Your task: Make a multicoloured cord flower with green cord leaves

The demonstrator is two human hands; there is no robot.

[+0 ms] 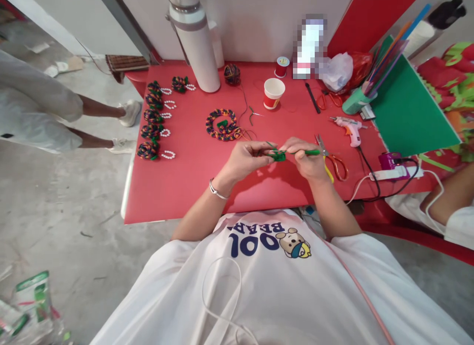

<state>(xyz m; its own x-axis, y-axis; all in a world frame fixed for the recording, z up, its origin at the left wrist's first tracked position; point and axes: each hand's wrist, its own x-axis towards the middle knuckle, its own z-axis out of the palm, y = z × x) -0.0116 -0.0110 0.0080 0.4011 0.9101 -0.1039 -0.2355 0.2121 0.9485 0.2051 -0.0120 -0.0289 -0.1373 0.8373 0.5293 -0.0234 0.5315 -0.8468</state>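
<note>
Crochet (279, 157): green, between left hand (246, 159) and right hand (308, 159), toward the table's (185, 187) near edge
Left hand: pinching crochet
Right hand: gripping green-handled hook (314, 152)

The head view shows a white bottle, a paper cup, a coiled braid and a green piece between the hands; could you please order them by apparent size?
1. White bottle
2. Coiled braid
3. Paper cup
4. Green piece, judged by its visible part; it is partly covered
</note>
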